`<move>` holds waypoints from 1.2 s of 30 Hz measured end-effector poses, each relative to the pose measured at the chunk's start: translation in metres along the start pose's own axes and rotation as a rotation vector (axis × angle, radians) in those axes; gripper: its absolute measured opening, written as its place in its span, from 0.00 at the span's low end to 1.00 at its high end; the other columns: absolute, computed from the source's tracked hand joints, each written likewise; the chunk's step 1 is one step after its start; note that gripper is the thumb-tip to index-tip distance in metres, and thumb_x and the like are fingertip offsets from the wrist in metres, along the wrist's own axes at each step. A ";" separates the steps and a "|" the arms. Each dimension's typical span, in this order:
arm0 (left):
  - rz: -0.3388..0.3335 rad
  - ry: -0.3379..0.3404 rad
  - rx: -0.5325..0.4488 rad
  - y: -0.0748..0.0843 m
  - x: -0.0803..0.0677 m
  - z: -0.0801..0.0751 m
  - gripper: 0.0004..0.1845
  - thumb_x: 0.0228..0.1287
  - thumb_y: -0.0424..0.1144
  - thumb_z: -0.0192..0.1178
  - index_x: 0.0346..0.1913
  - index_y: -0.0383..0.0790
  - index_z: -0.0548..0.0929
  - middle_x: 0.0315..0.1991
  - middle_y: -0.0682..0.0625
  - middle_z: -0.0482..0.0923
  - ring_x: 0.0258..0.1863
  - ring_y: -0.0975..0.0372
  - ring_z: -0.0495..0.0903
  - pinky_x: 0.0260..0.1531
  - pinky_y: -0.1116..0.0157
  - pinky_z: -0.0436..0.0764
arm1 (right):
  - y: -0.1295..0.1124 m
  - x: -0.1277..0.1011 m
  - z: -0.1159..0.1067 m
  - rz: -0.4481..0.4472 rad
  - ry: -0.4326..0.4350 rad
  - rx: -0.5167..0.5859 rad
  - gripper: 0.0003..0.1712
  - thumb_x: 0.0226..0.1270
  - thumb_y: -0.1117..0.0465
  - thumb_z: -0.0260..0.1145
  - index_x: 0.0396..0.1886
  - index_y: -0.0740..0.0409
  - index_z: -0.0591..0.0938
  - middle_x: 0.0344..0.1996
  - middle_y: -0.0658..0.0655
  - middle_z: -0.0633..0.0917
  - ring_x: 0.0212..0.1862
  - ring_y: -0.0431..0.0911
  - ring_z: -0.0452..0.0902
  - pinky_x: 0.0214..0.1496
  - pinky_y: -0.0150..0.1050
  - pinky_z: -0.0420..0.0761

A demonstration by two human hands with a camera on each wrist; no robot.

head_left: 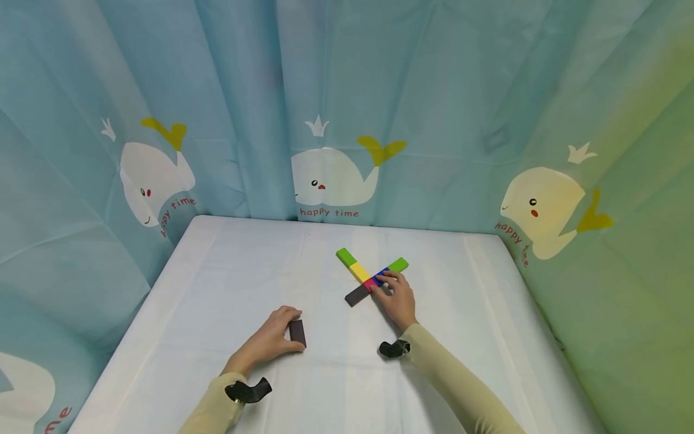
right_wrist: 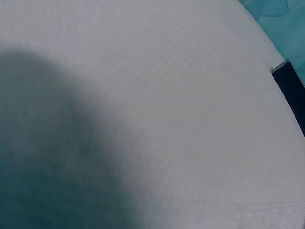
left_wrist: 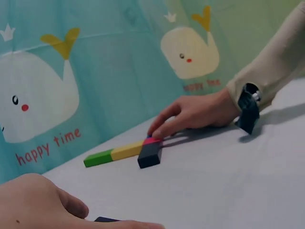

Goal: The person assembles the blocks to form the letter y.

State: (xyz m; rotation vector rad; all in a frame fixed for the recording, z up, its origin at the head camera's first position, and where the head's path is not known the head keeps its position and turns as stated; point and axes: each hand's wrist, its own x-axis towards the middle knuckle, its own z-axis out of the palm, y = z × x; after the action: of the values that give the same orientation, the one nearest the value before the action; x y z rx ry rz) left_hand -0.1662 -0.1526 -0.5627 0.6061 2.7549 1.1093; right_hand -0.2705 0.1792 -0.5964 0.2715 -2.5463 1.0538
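Note:
My left hand [head_left: 273, 335] pinches a dark rectangular block [head_left: 297, 334] on the table, fingers at its far end and thumb at its near end. In the left wrist view, that hand hides most of the block. Farther right, my right hand [head_left: 398, 299] holds the blue block [head_left: 382, 276] between thumb and fingers, with the thumb close to the pink block [head_left: 371, 283]. These form a slanting row with another dark block [head_left: 357, 295] and a green block [head_left: 399, 264]. A yellow block [head_left: 359, 272] and a second green block [head_left: 344, 257] branch off from the pink one.
A white cloth covers the table [head_left: 228, 271]. Blue-green curtains [head_left: 444, 120] with whale prints stand along its back and sides. Black straps [head_left: 248, 392] circle both wrists. In the right wrist view, a dark block [right_wrist: 291, 90] shows at the right edge; a blurred dark shape fills the lower left.

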 end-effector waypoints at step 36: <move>0.016 -0.169 -0.430 0.014 0.095 -0.012 0.24 0.57 0.35 0.72 0.57 0.43 0.79 0.60 0.47 0.71 0.52 0.56 0.77 0.46 0.62 0.80 | -0.007 -0.001 -0.005 0.037 -0.034 0.024 0.19 0.60 0.56 0.74 0.50 0.59 0.86 0.55 0.59 0.78 0.45 0.55 0.79 0.48 0.50 0.77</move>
State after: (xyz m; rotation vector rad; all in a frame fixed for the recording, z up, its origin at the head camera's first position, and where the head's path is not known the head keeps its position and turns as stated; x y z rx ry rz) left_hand -0.2516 -0.1130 -0.5399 0.6257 2.2719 1.5145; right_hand -0.2660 0.1778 -0.5886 0.2518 -2.5792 1.1027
